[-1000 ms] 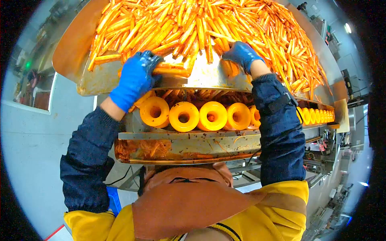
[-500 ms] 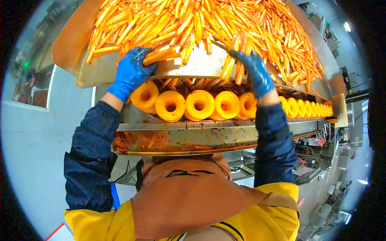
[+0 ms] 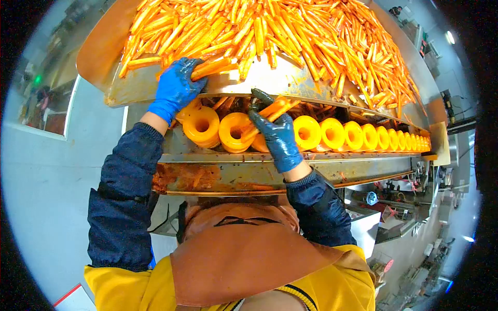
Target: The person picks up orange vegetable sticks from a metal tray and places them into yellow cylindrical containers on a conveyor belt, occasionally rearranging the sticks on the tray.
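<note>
My left hand (image 3: 179, 89), in a blue glove, is closed around a few sauce-coated orange food sticks (image 3: 213, 68) at the near edge of the metal tray (image 3: 284, 78). My right hand (image 3: 280, 140), in a wet, darkened blue glove, grips a small bunch of orange sticks (image 3: 275, 108) between thumb and fingers. This bunch slants over the row of yellow funnel-like cups (image 3: 307, 132), its lower end close to the hole of one cup (image 3: 235, 132). A large pile of the same sticks (image 3: 311, 36) covers the tray beyond both hands.
The cups run in a long line to the right along the tray. Nearer my body is a sauce-stained metal trough (image 3: 223, 179). Raised brown side panels (image 3: 96, 46) bound the tray. My brown apron (image 3: 249, 259) hangs just below.
My right hand has come left and toward me, from the pile's edge to above the cups, with sticks in it. My left hand keeps its sticks and has shifted only slightly.
</note>
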Tool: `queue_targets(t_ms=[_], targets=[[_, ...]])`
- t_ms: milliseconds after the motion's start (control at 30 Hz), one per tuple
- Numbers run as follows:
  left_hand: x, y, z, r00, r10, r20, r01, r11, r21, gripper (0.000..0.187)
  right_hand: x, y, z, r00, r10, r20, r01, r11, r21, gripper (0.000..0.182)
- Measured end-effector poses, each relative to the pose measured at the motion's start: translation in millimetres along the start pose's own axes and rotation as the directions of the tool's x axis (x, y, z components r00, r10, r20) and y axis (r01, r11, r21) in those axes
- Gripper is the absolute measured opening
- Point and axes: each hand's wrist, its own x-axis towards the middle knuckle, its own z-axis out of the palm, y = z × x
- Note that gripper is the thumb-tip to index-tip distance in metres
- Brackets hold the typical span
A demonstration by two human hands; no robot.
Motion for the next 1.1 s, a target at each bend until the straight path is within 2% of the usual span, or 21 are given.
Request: queue_targets(t_ms=[67,100,167,233,300,333,367,433,567,633,667,700,733,767,800,833,900,967,1033,1067,1100], targets=[[1,0,0,1.0,-0.014,0.012,0.015,1.0,-0.02,0.044,0,5,0,1.0,0.015,-0.026,-0.022,0.962,-0.274,0.039],[0,0,0,1.0,0.002,-0.018,-0.002,1.0,0.004,0.044,3,6,4,0.987,-0.139,-0.076,0.111,0.95,-0.293,0.038],[-2,0,2,0.999,0.013,-0.047,-0.012,1.0,0.028,0.043,-4,-5,0,0.981,-0.065,-0.18,0.026,0.977,-0.211,0.035],[-1,2,0,0.999,-0.002,-0.034,0.001,1.0,-0.012,0.041,-8,-15,6,0.978,-0.004,-0.208,-0.051,0.965,-0.258,0.029],[-1,0,3,0.998,0.017,-0.066,-0.018,1.0,-0.022,0.041,-5,4,14,0.978,-0.158,-0.14,0.136,0.979,-0.155,0.024],[-1,-1,4,0.994,0.036,-0.099,-0.039,0.999,-0.028,0.041,1,11,17,0.972,-0.233,-0.025,0.217,0.935,-0.279,0.026],[-1,-2,3,0.994,0.035,-0.101,-0.037,0.999,-0.026,0.041,3,27,15,0.99,-0.14,0.031,0.14,0.901,-0.411,0.032],[-1,-5,1,0.994,-0.003,-0.113,-0.018,0.982,-0.186,0.043,-1,13,19,0.967,-0.228,0.114,0.241,0.674,-0.699,0.035],[6,-14,4,0.972,-0.182,-0.151,0.158,0.975,-0.159,0.049,7,-16,12,0.956,-0.247,0.159,0.293,0.762,-0.577,0.035],[16,-14,-5,0.916,-0.383,-0.119,0.315,0.87,-0.38,0.057,22,-18,-8,0.916,-0.342,0.208,0.385,0.615,-0.688,0.032],[22,-13,-10,0.892,-0.447,-0.061,0.353,0.776,-0.523,0.053,30,-25,-19,0.942,-0.285,0.178,0.325,0.635,-0.701,0.032],[25,-4,-22,0.893,-0.446,-0.059,0.354,0.777,-0.52,0.053,39,-36,-29,0.963,-0.226,0.147,0.262,0.652,-0.712,0.031],[23,10,-37,0.858,-0.511,0.053,0.355,0.515,-0.78,0.044,48,-46,-41,0.962,-0.246,0.115,0.25,0.635,-0.731,0.03],[18,21,-50,0.828,-0.53,0.184,0.321,0.18,-0.93,0.036,57,-53,-54,0.96,-0.267,0.083,0.237,0.619,-0.749,0.028],[7,20,-61,0.821,-0.461,0.338,0.395,0.03,-0.918,0.034,66,-57,-68,0.955,-0.289,0.068,0.233,0.587,-0.775,0.027],[-4,30,-65,0.822,-0.459,0.339,0.398,0.036,-0.917,0.034,74,-60,-82,0.949,-0.312,0.053,0.227,0.555,-0.801,0.027],[-24,54,-71,0.772,-0.378,0.511,0.436,-0.27,-0.859,0.03,90,-60,-106,0.959,-0.282,0.017,0.178,0.558,-0.81,0.026],[-48,66,-64,0.756,-0.356,0.549,0.46,-0.307,-0.833,0.032,102,-46,-124,0.954,-0.3,-0.019,0.155,0.545,-0.824,0.027],[-63,77,-54,0.738,-0.333,0.587,0.484,-0.345,-0.804,0.035,106,-32,-133,0.981,-0.184,-0.055,0.082,0.661,-0.746,0.028],[-67,85,-50,0.744,-0.33,0.581,0.497,-0.308,-0.811,0.036,105,-31,-132,0.97,-0.238,-0.044,0.104,0.572,-0.813,0.029],[-69,89,-45,0.75,-0.327,0.575,0.508,-0.272,-0.817,0.038,103,-34,-128,0.97,-0.237,-0.049,0.1,0.576,-0.811,0.029]])
